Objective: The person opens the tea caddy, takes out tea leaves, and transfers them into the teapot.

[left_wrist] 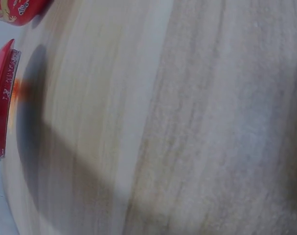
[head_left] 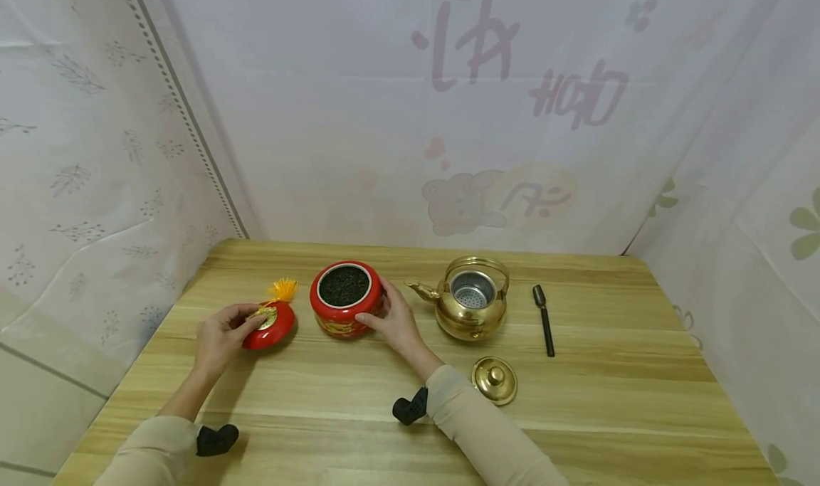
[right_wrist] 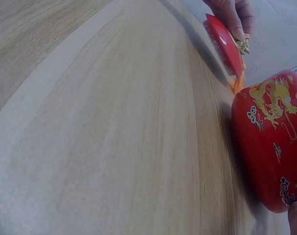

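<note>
My left hand point(head_left: 221, 335) pinches the gold knob on top of a round red lid point(head_left: 272, 331), which hangs a little above the table with a yellow tassel point(head_left: 284, 289) trailing from it. In the left wrist view the lid's underside rim shows at the left edge, its shadow on the wood beside it. A red tea jar point(head_left: 346, 322) with a golden dragon pattern stands uncovered, full of dark loose tea leaves point(head_left: 344, 287). Against the jar's right side my right hand point(head_left: 397, 319) grips it, thumb at the front and fingers behind, partly hidden.
Right of the jar stands a brass teapot point(head_left: 470, 319), uncovered, with a perforated strainer point(head_left: 474, 292) inside and its spout toward the jar. Its brass lid point(head_left: 495, 381) lies in front. A dark tea scoop point(head_left: 544, 321) lies farther right. Patterned cloth point(head_left: 359, 116) hangs behind the wooden table point(head_left: 615, 400).
</note>
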The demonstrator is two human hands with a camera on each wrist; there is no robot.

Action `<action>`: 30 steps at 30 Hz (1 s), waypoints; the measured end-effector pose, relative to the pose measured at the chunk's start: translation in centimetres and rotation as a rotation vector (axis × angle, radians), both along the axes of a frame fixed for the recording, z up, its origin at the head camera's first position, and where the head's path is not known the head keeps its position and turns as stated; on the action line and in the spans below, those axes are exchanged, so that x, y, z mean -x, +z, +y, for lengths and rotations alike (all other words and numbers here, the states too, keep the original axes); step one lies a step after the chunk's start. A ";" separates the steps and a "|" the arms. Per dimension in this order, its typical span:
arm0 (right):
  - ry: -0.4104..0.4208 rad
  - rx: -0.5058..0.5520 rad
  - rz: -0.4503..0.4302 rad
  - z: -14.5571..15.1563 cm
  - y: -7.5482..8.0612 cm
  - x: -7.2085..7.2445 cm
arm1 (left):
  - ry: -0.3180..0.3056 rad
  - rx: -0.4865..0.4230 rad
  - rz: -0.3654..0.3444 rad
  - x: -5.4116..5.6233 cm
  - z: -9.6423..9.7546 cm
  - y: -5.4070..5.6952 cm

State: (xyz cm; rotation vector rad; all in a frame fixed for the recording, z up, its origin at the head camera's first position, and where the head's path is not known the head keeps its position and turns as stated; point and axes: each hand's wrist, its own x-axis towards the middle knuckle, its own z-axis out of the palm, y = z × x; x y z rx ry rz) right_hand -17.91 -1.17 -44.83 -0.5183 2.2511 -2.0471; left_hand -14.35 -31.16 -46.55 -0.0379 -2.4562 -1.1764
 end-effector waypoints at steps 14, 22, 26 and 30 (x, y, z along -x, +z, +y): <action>-0.003 0.010 -0.005 0.0 0.3 -0.1 | 0.015 0.037 0.026 -0.2 0.0 -0.5; 0.004 0.014 -0.002 0.0 0.1 0.0 | 0.047 0.074 0.008 -0.3 0.0 -0.6; -0.002 0.019 0.000 -0.3 -1.5 0.9 | 0.048 0.077 0.005 -0.3 0.0 -0.7; -0.015 0.006 -0.010 -0.5 -2.9 1.6 | 0.040 0.071 0.000 -0.4 0.0 -0.7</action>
